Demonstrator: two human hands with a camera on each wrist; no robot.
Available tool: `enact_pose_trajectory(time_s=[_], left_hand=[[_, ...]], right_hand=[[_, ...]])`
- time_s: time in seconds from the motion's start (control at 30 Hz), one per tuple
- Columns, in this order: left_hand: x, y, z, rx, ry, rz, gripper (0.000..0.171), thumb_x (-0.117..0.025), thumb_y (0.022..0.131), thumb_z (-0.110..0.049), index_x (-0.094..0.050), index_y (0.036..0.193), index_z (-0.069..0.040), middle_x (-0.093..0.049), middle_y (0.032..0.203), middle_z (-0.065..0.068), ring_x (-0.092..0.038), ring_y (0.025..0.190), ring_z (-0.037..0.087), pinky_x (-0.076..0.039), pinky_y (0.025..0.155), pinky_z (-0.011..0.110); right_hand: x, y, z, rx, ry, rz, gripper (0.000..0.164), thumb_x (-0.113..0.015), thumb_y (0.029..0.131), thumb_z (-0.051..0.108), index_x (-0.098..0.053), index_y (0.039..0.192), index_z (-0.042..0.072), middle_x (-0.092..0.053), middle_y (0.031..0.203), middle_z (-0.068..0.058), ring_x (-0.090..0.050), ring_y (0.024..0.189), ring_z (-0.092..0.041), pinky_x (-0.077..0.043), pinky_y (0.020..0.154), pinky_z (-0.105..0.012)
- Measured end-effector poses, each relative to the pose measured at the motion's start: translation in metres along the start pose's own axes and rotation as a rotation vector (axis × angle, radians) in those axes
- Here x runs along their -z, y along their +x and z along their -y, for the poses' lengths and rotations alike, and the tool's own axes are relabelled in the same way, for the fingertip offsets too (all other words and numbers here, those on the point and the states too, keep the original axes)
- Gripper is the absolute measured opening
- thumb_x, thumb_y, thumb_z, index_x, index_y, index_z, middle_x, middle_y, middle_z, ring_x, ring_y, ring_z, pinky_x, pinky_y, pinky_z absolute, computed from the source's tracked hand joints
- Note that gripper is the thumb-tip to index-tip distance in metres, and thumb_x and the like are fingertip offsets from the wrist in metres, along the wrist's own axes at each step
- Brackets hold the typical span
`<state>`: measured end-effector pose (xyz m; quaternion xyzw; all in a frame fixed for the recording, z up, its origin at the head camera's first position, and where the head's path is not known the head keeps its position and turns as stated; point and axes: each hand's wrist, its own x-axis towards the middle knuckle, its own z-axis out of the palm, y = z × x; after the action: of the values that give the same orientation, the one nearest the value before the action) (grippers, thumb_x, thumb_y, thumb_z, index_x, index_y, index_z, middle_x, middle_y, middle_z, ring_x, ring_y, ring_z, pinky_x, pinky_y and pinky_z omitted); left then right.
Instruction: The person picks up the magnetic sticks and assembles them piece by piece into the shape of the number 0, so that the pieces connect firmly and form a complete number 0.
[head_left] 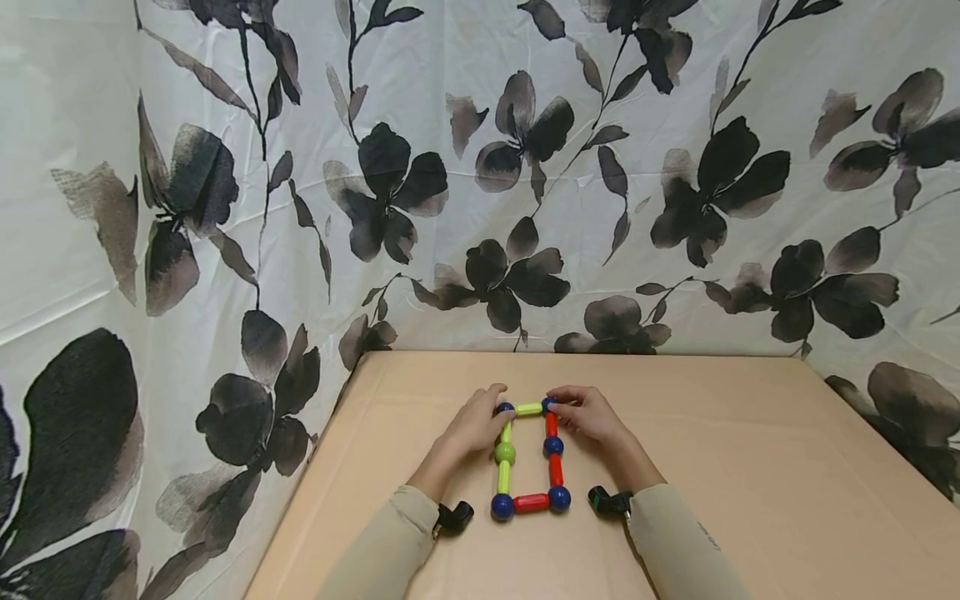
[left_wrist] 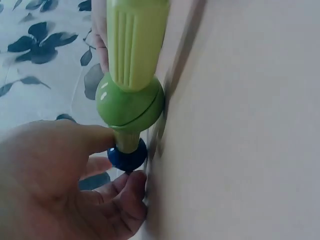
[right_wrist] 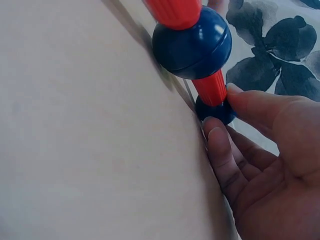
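Note:
A closed rectangle of magnetic-style rods and balls lies flat on the table. Yellow-green rods (head_left: 504, 477) with a green ball (head_left: 506, 452) between them form its left side, and another yellow-green rod (head_left: 529, 409) the far side. Red rods (head_left: 556, 471) and a middle blue ball (head_left: 553, 446) make up the right side; a red rod (head_left: 531, 502) closes the near side. My left hand (head_left: 474, 423) pinches the far-left blue ball (left_wrist: 127, 157) between thumb and fingers. At the far-right corner, my right hand (head_left: 592, 414) pinches another blue ball (right_wrist: 215, 111).
The tan table (head_left: 787, 475) stretches out around the rectangle, its far edge meeting a floral cloth (head_left: 600, 208) that hangs behind and to the left. Black wrist cameras (head_left: 453, 517) sit on both wrists beside the near corners.

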<state>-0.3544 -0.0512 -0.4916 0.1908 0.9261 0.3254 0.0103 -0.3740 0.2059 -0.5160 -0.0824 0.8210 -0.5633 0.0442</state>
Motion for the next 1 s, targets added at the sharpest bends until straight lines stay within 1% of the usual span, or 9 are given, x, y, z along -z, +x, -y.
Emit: enact_pose_trajectory(time_s=[0.07,0.17,0.2,0.3,0.5,0.67,0.8,0.9,1.0], left_hand=[[-0.002,0.003,0.003,0.010,-0.033,-0.008,0.046,-0.060,0.107,-0.031,-0.056,0.146,-0.008,-0.062,0.117,0.013,-0.054,0.092,0.019,-0.047,0.079,0.035],[-0.004,0.007,0.006,0.016,-0.069,-0.016,0.037,-0.061,0.106,-0.030,-0.065,0.134,-0.006,-0.060,0.104,0.008,-0.053,0.087,0.019,-0.045,0.074,0.032],[-0.004,0.007,0.006,0.015,-0.081,-0.020,0.035,-0.062,0.106,-0.029,-0.066,0.131,-0.006,-0.059,0.101,0.007,-0.053,0.085,0.019,-0.044,0.072,0.031],[-0.005,0.009,0.007,0.016,-0.090,-0.038,0.032,-0.062,0.106,-0.028,-0.067,0.129,-0.006,-0.057,0.098,0.004,-0.052,0.083,0.017,-0.043,0.069,0.028],[-0.007,0.011,0.005,0.029,-0.109,-0.071,0.032,-0.061,0.107,-0.026,-0.067,0.129,-0.004,-0.058,0.099,0.006,-0.054,0.082,0.016,-0.045,0.066,0.027],[-0.008,0.012,0.004,0.045,-0.112,-0.097,0.032,-0.061,0.106,-0.025,-0.066,0.130,-0.003,-0.057,0.104,0.007,-0.052,0.085,0.017,-0.044,0.069,0.028],[-0.008,0.012,0.005,0.056,-0.098,-0.116,0.034,-0.062,0.106,-0.026,-0.066,0.130,-0.002,-0.058,0.107,0.009,-0.051,0.088,0.017,-0.044,0.074,0.029],[-0.009,0.013,0.006,0.063,-0.094,-0.113,0.037,-0.065,0.104,-0.029,-0.066,0.130,-0.003,-0.059,0.110,0.010,-0.053,0.090,0.019,-0.047,0.079,0.032],[-0.008,0.012,0.006,0.084,-0.112,-0.081,0.048,-0.074,0.098,-0.037,-0.065,0.132,-0.004,-0.058,0.112,0.011,-0.054,0.094,0.021,-0.050,0.086,0.037]], right_hand=[[-0.001,0.000,0.001,0.002,-0.006,-0.001,0.032,-0.072,0.099,0.013,-0.071,0.129,0.001,-0.071,0.098,-0.011,-0.062,0.075,-0.021,-0.056,0.062,-0.027],[-0.001,-0.001,0.002,0.001,-0.009,-0.004,0.031,-0.071,0.099,0.012,-0.071,0.128,0.002,-0.070,0.096,-0.011,-0.061,0.074,-0.021,-0.055,0.061,-0.027],[-0.001,-0.001,0.003,0.000,-0.011,-0.007,0.030,-0.071,0.099,0.012,-0.071,0.127,0.002,-0.070,0.096,-0.011,-0.061,0.074,-0.022,-0.055,0.061,-0.027],[-0.001,-0.001,0.004,-0.001,-0.014,-0.009,0.030,-0.071,0.099,0.012,-0.071,0.127,0.001,-0.070,0.096,-0.011,-0.061,0.074,-0.021,-0.055,0.061,-0.027],[-0.002,-0.002,0.005,0.011,-0.044,-0.008,0.031,-0.071,0.099,0.013,-0.070,0.128,0.001,-0.070,0.097,-0.011,-0.061,0.073,-0.020,-0.055,0.061,-0.028],[-0.005,-0.003,0.009,0.040,-0.074,-0.001,0.036,-0.074,0.097,0.014,-0.069,0.129,-0.001,-0.071,0.102,-0.014,-0.062,0.072,-0.020,-0.055,0.061,-0.027],[-0.006,-0.002,0.009,0.050,-0.077,0.008,0.036,-0.074,0.097,0.012,-0.068,0.130,-0.003,-0.071,0.104,-0.016,-0.062,0.070,-0.019,-0.055,0.060,-0.025],[-0.007,-0.002,0.008,0.052,-0.076,0.012,0.036,-0.072,0.098,0.012,-0.067,0.130,-0.004,-0.071,0.105,-0.016,-0.063,0.071,-0.018,-0.056,0.061,-0.025],[-0.007,-0.002,0.008,0.044,-0.073,0.018,0.039,-0.073,0.098,0.015,-0.066,0.132,-0.004,-0.071,0.107,-0.016,-0.063,0.073,-0.019,-0.056,0.062,-0.026]])
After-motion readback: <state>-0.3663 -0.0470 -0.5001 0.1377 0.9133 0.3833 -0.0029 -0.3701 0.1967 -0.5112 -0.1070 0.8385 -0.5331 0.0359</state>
